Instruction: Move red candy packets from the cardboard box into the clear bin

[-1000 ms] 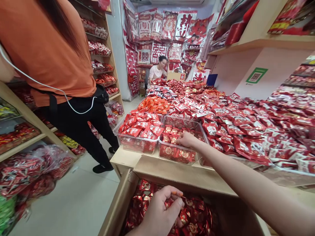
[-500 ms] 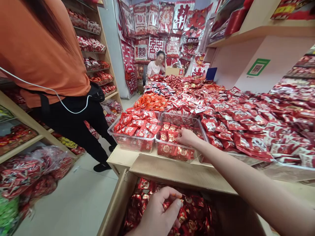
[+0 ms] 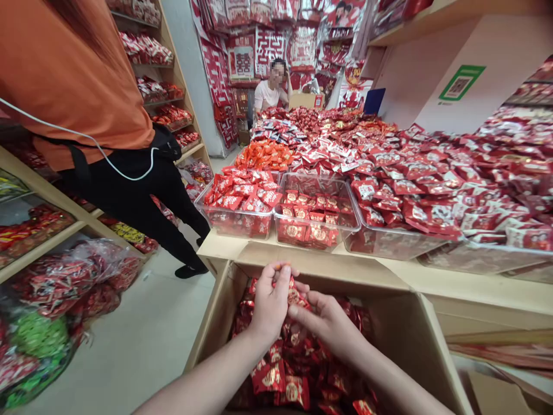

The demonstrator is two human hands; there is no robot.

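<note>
My left hand (image 3: 270,302) is curled around several small red foil candy packets (image 3: 294,295) above an open cardboard box (image 3: 220,314) filled with the same red packets (image 3: 302,369). My right hand (image 3: 328,323) is just beside it, fingertips pinching at the packets held in the left hand. Beyond the box, a clear plastic bin (image 3: 317,216) on the wooden counter holds a shallow layer of these packets.
A second clear bin (image 3: 239,204) of red sachets stands left of the first. Heaps of red packets (image 3: 415,173) cover the counter. A person in an orange top (image 3: 73,80) stands in the aisle at left by shelves (image 3: 43,242). Another person (image 3: 270,86) sits at the back.
My right hand has left the clear bin and come down to the box, meeting the left hand. The left hand has lifted with packets. The view has tilted downward.
</note>
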